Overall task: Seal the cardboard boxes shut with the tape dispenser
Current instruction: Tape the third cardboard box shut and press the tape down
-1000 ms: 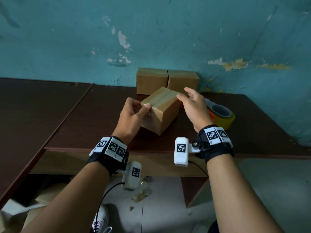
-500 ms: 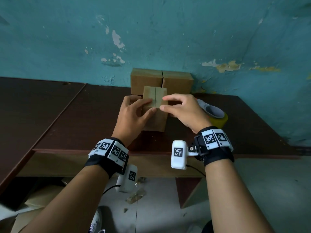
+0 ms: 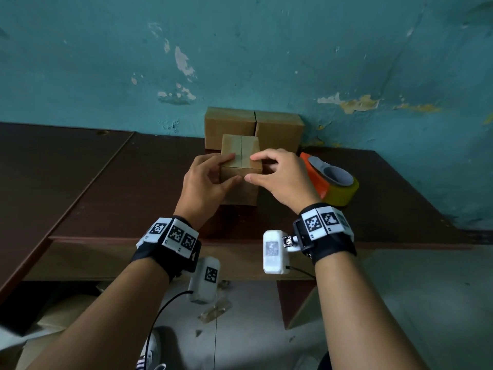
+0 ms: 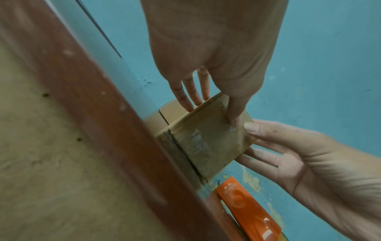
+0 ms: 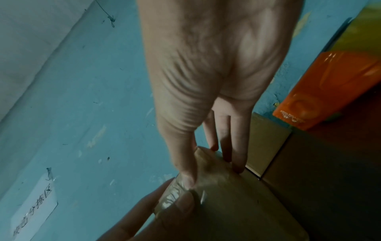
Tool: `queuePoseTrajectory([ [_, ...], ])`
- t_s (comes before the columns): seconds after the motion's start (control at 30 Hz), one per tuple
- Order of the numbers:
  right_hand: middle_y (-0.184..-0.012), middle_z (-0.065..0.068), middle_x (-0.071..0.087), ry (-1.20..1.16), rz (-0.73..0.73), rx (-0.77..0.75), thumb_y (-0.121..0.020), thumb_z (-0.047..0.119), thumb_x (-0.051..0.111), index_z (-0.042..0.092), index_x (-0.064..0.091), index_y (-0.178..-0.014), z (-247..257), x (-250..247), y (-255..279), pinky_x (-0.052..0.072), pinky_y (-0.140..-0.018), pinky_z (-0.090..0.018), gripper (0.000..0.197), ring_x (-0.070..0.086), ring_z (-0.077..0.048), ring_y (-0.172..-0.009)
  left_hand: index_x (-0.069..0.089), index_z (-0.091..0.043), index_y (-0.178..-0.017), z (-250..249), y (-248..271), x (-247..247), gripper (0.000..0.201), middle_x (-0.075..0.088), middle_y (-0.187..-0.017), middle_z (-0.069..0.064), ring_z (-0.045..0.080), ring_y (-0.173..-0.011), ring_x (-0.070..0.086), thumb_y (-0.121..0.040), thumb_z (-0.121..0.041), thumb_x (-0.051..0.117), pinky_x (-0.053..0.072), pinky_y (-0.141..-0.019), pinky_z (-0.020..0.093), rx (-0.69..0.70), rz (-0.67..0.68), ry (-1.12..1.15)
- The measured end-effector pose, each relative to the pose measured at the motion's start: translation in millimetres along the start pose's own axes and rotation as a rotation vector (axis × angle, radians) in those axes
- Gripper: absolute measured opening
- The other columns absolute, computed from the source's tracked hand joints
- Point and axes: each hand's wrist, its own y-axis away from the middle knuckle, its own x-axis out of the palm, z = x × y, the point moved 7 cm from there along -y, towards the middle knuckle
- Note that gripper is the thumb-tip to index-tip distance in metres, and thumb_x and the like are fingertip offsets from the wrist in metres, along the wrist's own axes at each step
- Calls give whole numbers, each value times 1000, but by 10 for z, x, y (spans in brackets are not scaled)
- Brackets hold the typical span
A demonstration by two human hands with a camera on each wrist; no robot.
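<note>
The small cardboard box (image 3: 241, 166) stands on the dark wooden desk (image 3: 106, 182), just in front of two larger cardboard boxes (image 3: 253, 126) set side by side against the teal wall (image 3: 266, 49). The left hand (image 3: 206, 182) pinches its near left corner, index finger on the top flap and thumb on the front face; the right hand (image 3: 282, 177) pinches the near right corner the same way, its other fingers curled down the far side. It looks light and stiff enough to turn with fingertips alone, though thin flaps would likely buckle under a hard squeeze, so the corners and edges seem the best hold. A glossy film, probably tape, shows under both thumbs in the wrist views and would be slick there. The top seam (image 3: 241, 153) runs away from the fingers between the two index tips; whether tape already covers it is hard to tell. The orange tape dispenser (image 3: 328, 182) with its yellowish roll lies just beyond the right hand's knuckles, partly hidden by them; its cutting edge is not visible. The box's far side and underside are hidden, and the left hand's ring and little fingers are out of sight from the head view.
</note>
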Motion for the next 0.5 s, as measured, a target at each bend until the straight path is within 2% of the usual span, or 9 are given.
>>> queuePoseTrajectory([
  [0.07,-137,6,65,-39,26,14,-86,38,87,28,74,-128,3,-40,9,56,-100,-33,45,63,-15,-122,62,-31,-147,1,10,6,63,53,-138,-6,9,-119,61,-88,-32,86,52,-100,17,-10,4,2],
  [0.13,-138,5,68,-53,-9,27,-92,40,81,24,71,-133,-14,-126,0,54,-105,-33,45,63,-12,-127,57,-34,-151,-1,10,11,69,52,-140,-5,8,-122,59,-88,-38,86,49,-99,14,-28,4,19],
  [0.27,-130,1,70,27,-170,94,-97,35,75,17,68,-135,-154,-382,-50,53,-103,-32,43,64,-11,-120,53,-37,-154,-5,-11,-16,76,52,-140,-6,10,-125,58,-86,-53,83,54,-105,30,-55,-14,70],
  [0.37,-128,-7,71,203,-287,181,-97,33,73,13,67,-134,-333,-575,-62,54,-98,-39,43,66,-23,-118,52,-39,-154,4,-19,-21,80,53,-142,-8,10,-128,58,-84,-64,79,55,-108,36,-57,1,82],
  [0.5,-138,-17,59,496,-308,351,-98,35,70,8,59,-136,-568,-670,-19,44,-106,-50,48,53,-38,-130,52,-40,-153,25,-37,-13,81,48,-153,-9,10,-139,51,-81,-72,72,52,-113,42,-66,3,107],
])
